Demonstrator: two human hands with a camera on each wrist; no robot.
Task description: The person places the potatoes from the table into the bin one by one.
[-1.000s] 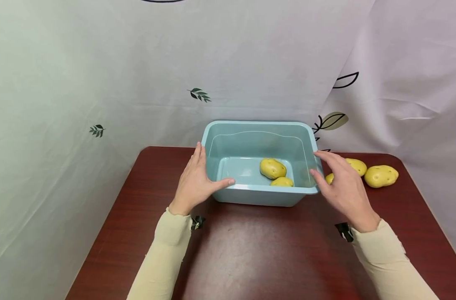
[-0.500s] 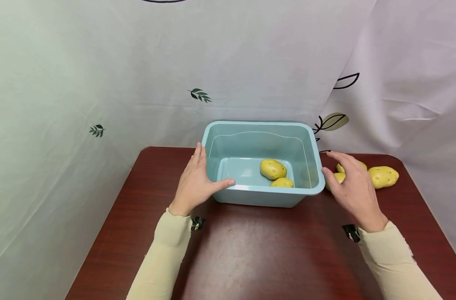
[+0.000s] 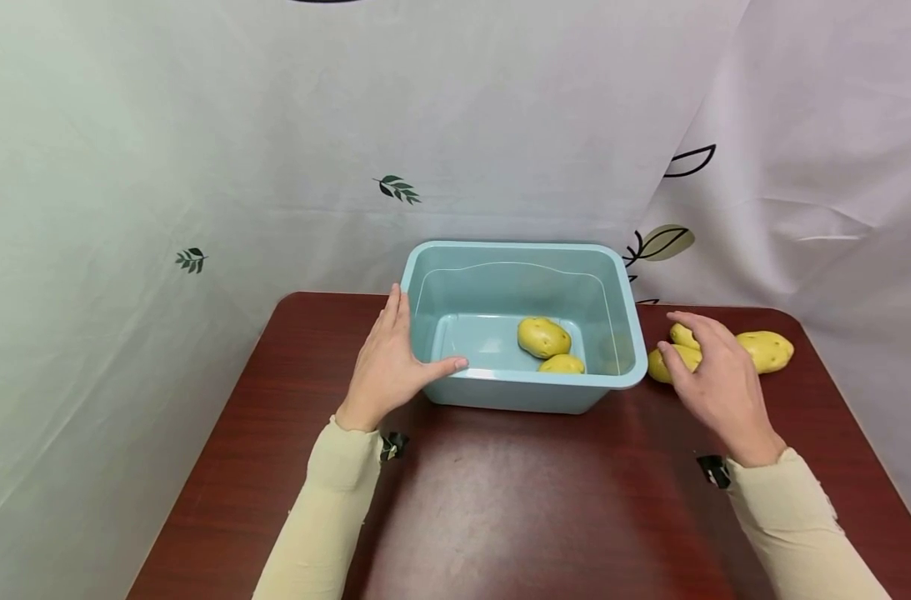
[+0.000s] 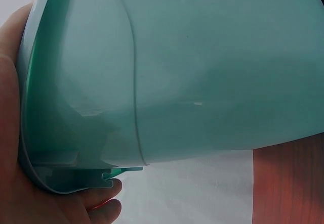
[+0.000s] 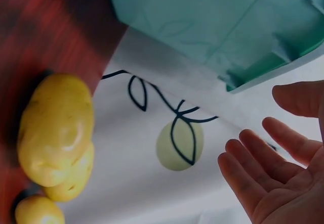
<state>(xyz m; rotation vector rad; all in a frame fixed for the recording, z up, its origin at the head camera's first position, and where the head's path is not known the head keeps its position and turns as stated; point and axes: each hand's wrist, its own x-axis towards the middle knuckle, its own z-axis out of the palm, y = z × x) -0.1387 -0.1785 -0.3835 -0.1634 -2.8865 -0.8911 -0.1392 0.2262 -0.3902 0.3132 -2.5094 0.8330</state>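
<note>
A light blue plastic tub (image 3: pixel 523 393) stands on the table with two yellow potatoes inside, one potato (image 3: pixel 544 337) behind the other potato (image 3: pixel 563 364). My left hand (image 3: pixel 386 364) rests against its front left corner, fingers straight along the left side and thumb stretched over the front rim. In the left wrist view, fingertips (image 4: pixel 107 211) show beneath the rim. Off the tub's right side, my right hand (image 3: pixel 718 379) hovers with fingers apart and nothing in them. Several more potatoes lie beside and behind it, including a front potato (image 3: pixel 665 363) and a right-hand potato (image 3: pixel 768 351), partly hidden.
The dark red-brown table (image 3: pixel 500 500) has rounded back corners. Behind it hangs a pale cloth (image 3: pixel 515 125) with leaf prints, close to the tub's back. Table surface shows in front of the tub and to its left.
My right hand has left the tub's right rim and moved right, towards the potatoes outside. The left hand, the tub and the potatoes have stayed in place.
</note>
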